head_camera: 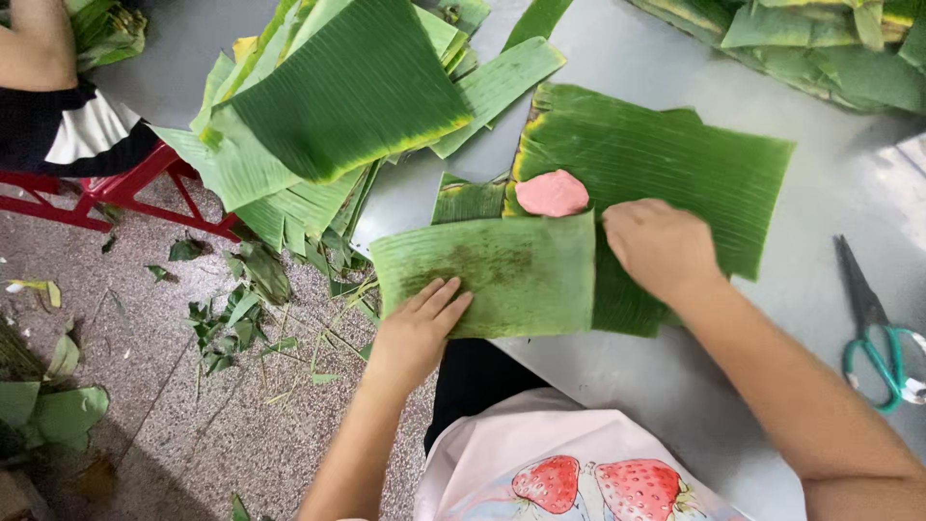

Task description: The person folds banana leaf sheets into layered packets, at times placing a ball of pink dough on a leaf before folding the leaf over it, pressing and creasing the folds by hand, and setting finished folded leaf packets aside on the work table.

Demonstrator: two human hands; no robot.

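Note:
A large banana leaf sheet (675, 174) lies flat on the grey table (830, 222). A pink lump of dough (552, 193) sits on its left part. A smaller leaf piece (502, 275) is folded over toward the dough. My left hand (420, 323) presses flat on that folded piece, fingers spread. Right of the dough, my right hand (661, 246) rests on the big leaf at the fold's edge with its fingers curled under.
A stack of cut banana leaves (338, 106) hangs over the table's far left edge. More leaves (820, 48) lie at the far right. Green-handled scissors (878, 333) rest on the table at right. Leaf scraps litter the floor (145, 386). Another person (48, 87) sits on a red stool (125, 183) at top left.

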